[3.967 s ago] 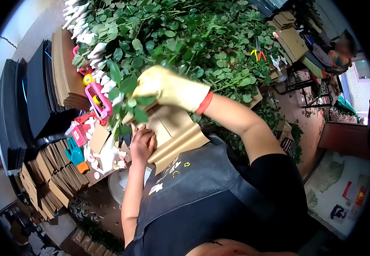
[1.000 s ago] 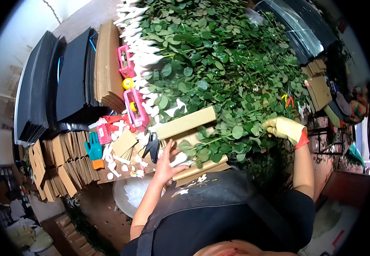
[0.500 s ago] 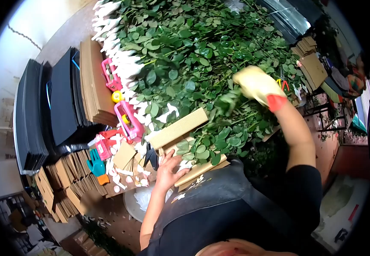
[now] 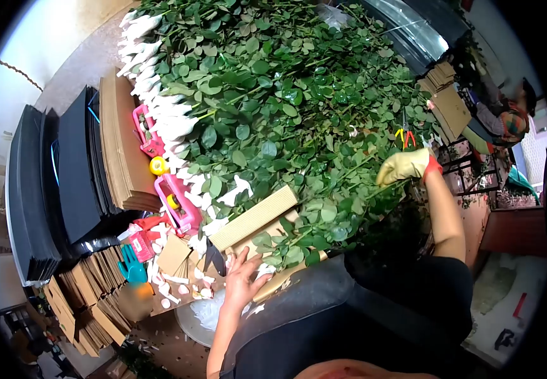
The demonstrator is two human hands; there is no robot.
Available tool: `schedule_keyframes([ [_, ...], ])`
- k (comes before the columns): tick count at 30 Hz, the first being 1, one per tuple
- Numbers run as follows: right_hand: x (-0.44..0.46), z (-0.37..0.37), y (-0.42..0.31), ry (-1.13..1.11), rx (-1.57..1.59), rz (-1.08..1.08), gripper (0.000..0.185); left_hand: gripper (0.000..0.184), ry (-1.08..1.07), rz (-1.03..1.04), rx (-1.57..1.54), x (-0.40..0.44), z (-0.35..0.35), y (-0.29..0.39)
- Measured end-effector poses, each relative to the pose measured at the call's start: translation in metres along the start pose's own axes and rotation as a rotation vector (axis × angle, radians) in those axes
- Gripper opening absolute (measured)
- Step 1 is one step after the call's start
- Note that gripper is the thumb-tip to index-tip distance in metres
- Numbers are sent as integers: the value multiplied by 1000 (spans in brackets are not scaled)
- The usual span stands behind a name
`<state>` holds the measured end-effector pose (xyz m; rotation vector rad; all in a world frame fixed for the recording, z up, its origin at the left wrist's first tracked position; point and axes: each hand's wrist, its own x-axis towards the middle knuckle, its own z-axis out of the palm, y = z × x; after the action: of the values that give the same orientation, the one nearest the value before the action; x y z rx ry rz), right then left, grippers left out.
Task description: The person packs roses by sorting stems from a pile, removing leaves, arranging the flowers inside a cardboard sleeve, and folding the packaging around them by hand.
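Note:
My bare left hand (image 4: 240,281) lies with its fingers spread at the end of a cardboard wrapper, beside a white-covered flower head (image 4: 264,270). A strip of corrugated cardboard (image 4: 254,219) stands along the far side of that wrapper. Leafy rose stems (image 4: 324,221) lie across it, their leaves reaching right. My right hand (image 4: 406,167), in a pale yellow glove with a red cuff, has its fingers curled round the stem ends at the right. Behind both hands spreads a large heap of leafy stems (image 4: 286,95), with white-covered heads (image 4: 175,123) along its left edge.
Pink tape dispensers (image 4: 178,205), cardboard sheets (image 4: 125,139) and black sheets (image 4: 84,158) stand at the left. A teal glove (image 4: 132,265) lies near scattered white scraps. Red-and-yellow-handled pliers (image 4: 406,137) rest at the heap's right. Another person (image 4: 507,120) is at the far right.
My right hand has moved down and right from above the heap to the stem ends. My left hand stays by the wrapper, its fingers more spread. The view has shifted slightly.

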<state>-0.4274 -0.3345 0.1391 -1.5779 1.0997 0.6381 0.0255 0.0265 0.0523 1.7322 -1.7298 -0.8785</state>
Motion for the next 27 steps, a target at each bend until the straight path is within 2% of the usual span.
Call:
schedule_keyframes([
  [2,20,-19,120,378,-60,292,35,43,-13,-5,4,2,-1,2],
  [5,-4,-29,-91,980,-556,50,20,45,-51,6,42,1,-3,-1],
  [6,16,-38,-108,1124,-664,-328,33,44,-60,2,46,2,-3,-1],
  [8,50,-46,-188,1090,-537,-483,51,44,-61,16,66,3,-4,0],
  [9,96,-64,-199,1186,-770,-531,59,45,-61,14,66,2,-3,-1],
  [10,115,-75,-228,1188,-963,-402,64,46,-66,10,74,1,-3,0],
  [11,161,-92,-233,1272,-1126,-370,67,46,-67,9,80,1,-4,1],
  [12,200,-101,-236,1266,-1230,-297,69,46,-66,10,88,2,-3,0],
  [13,208,-98,-245,1099,-1322,-175,61,48,-61,12,80,0,-1,-3],
  [16,218,-113,-289,867,-683,-89,34,49,-39,22,63,0,0,-4],
  [17,231,-114,-282,995,-371,-211,28,48,-33,12,46,0,2,-3],
  [20,194,-102,-292,889,-854,-33,26,48,-26,-9,24,-2,2,-6],
  [21,195,-84,-266,1118,-670,-328,35,47,-21,-9,19,0,1,-4],
  [23,185,-25,-225,1388,-699,-534,52,47,-27,-9,21,0,2,-5],
  [24,181,4,-214,1439,-939,-434,62,47,-33,-13,26,-1,2,-5],
  [27,195,62,-159,950,-1117,-207,68,45,-42,-22,36,0,0,-1],
])
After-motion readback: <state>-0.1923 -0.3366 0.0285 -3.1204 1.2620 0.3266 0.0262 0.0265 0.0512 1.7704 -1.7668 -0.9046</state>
